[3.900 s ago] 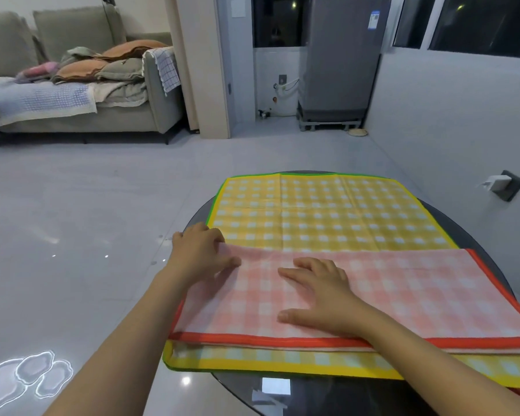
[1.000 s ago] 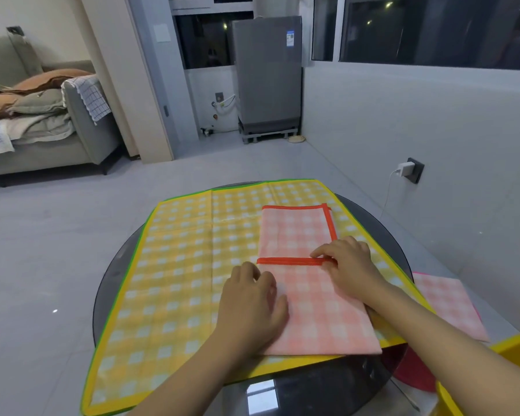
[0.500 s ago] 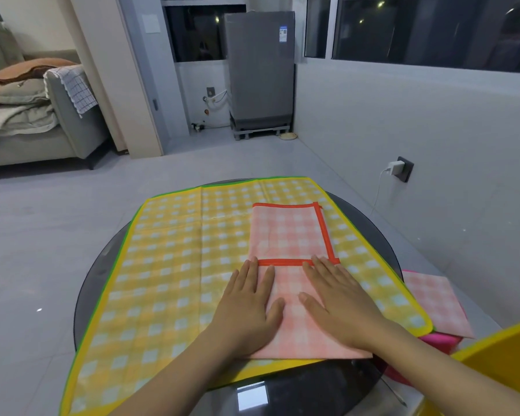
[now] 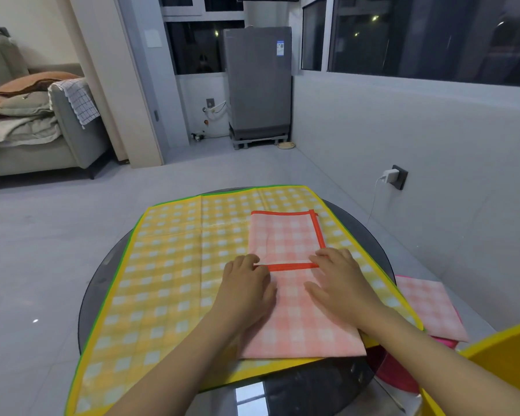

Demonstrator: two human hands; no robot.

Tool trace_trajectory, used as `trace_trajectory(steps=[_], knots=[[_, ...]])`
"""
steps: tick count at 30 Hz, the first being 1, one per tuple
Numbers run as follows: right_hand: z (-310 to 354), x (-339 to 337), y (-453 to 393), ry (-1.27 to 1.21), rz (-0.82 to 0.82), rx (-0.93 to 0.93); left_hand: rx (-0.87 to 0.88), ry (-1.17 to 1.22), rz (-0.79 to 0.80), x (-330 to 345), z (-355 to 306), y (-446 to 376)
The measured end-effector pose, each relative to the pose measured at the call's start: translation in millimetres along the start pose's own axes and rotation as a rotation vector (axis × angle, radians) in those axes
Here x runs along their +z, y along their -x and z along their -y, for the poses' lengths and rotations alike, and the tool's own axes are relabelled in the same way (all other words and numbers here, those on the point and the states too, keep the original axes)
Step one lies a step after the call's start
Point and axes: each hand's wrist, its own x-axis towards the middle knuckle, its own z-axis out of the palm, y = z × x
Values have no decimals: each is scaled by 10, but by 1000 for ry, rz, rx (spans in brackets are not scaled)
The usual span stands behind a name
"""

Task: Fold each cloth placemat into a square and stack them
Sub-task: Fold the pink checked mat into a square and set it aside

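Note:
A pink checked placemat (image 4: pixel 285 235) with an orange border lies folded into a long strip on the right half of an unfolded yellow checked placemat (image 4: pixel 168 265). An orange hem runs across the strip's middle. My left hand (image 4: pixel 246 283) curls its fingertips on the left end of that hem. My right hand (image 4: pixel 339 280) rests on the hem's right end, fingertips bent onto it. A second pink placemat (image 4: pixel 430 307), folded, lies off to the right, lower than the table.
The yellow mat covers most of a round dark glass table (image 4: pixel 370 244). A yellow stool or bin (image 4: pixel 499 367) and something pink (image 4: pixel 400 376) stand at the right. A wall with a plugged-in charger (image 4: pixel 391 175) is close on the right. Open floor lies left.
Both hands slid forward from flat on the near half of the pink strip up to the orange hem, fingertips now curled at its two ends.

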Motion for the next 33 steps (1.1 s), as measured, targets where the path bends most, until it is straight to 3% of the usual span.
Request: trace_trajectory(steps=[4, 12, 21, 28, 33], knots=[[-10, -13, -168, -404, -67, 210, -71, 331, -49, 52, 17, -166], [-153, 64, -524, -446, -128, 521, -452, 559, -107, 116, 62, -443], [-206, 95, -627, -462, -89, 603, -695, 716, -111, 207, 219, -647], [-215, -12, -525, -954, -152, 693, -767, 1014, -137, 185, 233, -591], [-282, -99, -442, -1134, -109, 632, -762, 1222, -104, 61, 240, -515]])
